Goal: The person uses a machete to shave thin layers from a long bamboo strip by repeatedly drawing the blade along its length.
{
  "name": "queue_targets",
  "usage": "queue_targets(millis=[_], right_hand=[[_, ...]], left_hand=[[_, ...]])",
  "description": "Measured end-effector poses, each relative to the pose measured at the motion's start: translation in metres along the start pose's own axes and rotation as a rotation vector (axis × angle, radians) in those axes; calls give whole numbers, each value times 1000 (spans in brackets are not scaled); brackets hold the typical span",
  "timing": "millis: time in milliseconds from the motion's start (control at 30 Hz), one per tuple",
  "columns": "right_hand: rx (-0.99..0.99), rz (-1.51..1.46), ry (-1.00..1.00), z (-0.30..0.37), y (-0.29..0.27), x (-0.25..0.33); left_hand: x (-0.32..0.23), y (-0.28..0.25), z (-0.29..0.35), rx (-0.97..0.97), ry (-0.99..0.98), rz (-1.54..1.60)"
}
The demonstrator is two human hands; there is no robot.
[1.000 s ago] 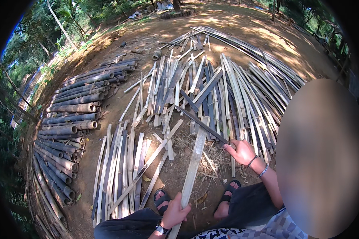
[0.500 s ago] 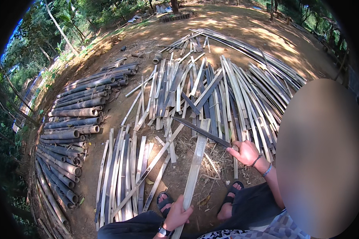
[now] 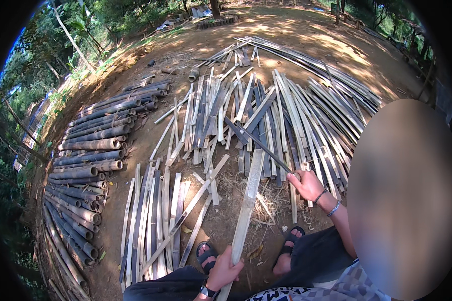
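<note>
Strip [image 3: 245,208], left fingers [image 3: 237,269] — blade [image 3: 273,157], right fingers [image 3: 295,181]

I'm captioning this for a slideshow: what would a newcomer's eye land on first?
A broad fan of split bamboo strips spreads across the middle ground. Whole round bamboo poles lie along the left. Nearest the camera, the left hand grips a pale strip and the right hand a long dark blade.

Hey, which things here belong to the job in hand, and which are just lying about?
In the job:
Split bamboo strip, in the left hand
Long-bladed knife, in the right hand

Lying about, apparently:
Loose bamboo strips, though similar to the held one
Round bamboo poles at left
</note>
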State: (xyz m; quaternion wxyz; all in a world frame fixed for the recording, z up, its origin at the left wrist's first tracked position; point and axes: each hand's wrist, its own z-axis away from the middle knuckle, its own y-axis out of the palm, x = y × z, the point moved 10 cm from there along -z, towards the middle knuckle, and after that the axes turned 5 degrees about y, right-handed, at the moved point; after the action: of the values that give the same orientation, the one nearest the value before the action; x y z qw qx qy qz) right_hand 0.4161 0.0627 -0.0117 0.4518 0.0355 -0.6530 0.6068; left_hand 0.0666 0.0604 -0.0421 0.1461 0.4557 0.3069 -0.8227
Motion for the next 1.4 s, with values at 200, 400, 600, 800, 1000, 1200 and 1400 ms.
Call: queue_targets(millis=[200,400,600,800,1000,1200,1400], right_hand=[[-159,77,20,-7,-18,-11],[-15,-858,391,-13,8,-60],[-8,-857,211,16,1,-18],[-48,-530,-69,35,-13,15],[-33,-524,-49,39,-14,16],[66,-769,62,31,3,8],[-20,-751,125,39,-8,-2]], left_hand=[[-10,-5,3,-10,71,84],[-8,-14,5,123,93,672],[-20,4,11,377,129,1230],[-20,22,10,571,85,1232],[-25,22,5,563,118,1195],[-7,14,-3,425,61,1164],[24,1,-24,207,45,848]])
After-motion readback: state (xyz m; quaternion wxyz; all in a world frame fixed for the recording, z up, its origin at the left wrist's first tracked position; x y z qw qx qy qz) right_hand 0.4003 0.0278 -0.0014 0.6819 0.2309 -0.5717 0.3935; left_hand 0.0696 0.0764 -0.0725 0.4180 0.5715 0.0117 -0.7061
